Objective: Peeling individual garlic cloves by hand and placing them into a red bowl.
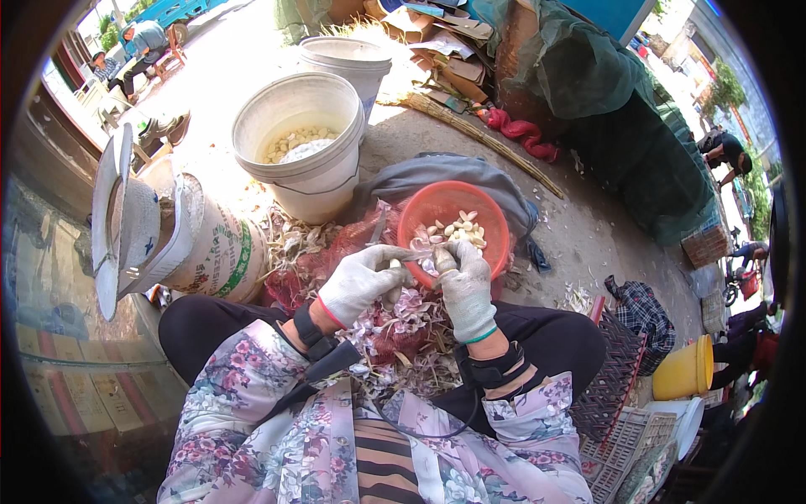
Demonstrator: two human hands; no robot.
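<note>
Both my hands wear pale knitted gloves and meet at the near left rim of a red plastic bowl (412,211). My left hand (365,283) pinches a garlic clove (395,264) between its fingers; a thin pale blade or strip of skin shows near its fingertips, too unclear to tell. My right hand (465,286) is closed on a brownish, stubby piece (444,259) that I cannot identify surely. Peeled garlic cloves (466,228) lie in the bowl. Below my hands, garlic skins (406,318) cover red mesh (384,346) between my legs.
Beyond my left hand stands a white bucket (299,183) with cloves in liquid, another bucket (371,57) behind it. A hat (135,220) rests by a printed bucket (236,258) at left. A straw broom (491,142), plastic crate (636,441) and yellow bucket (683,372) lie farther right; people are in the distance.
</note>
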